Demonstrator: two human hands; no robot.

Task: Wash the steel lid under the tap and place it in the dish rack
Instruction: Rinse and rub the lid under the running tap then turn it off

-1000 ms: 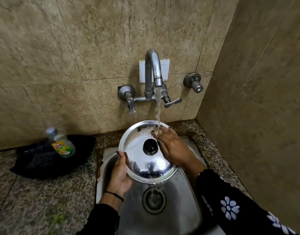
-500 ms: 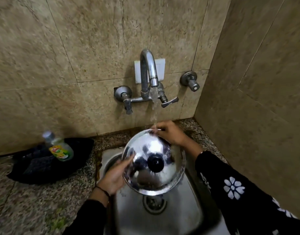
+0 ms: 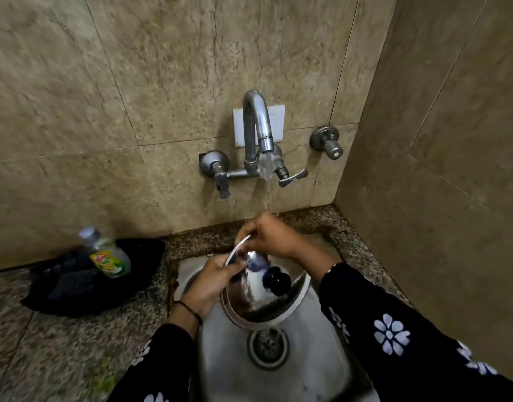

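The round steel lid point(image 3: 259, 307) with a black knob point(image 3: 275, 279) is tilted steeply over the sink point(image 3: 304, 364), its top face toward me. My right hand point(image 3: 271, 236) grips the lid's far upper rim, right under the water stream. My left hand point(image 3: 213, 281) holds the left rim, fingers lying over the face near the knob. Water runs from the curved steel tap point(image 3: 256, 132) onto my right hand and down the lid. No dish rack is in view.
A dish-soap bottle point(image 3: 107, 255) lies on a black cloth point(image 3: 84, 282) on the speckled granite counter point(image 3: 46, 352) to the left. The drain point(image 3: 267, 345) sits below the lid. Tiled walls close in behind and on the right, with a separate valve point(image 3: 327, 142).
The lid has tipped from nearly flat to steeply tilted toward me. My right hand moved from the face to the far rim, and my left hand slid up onto the face.
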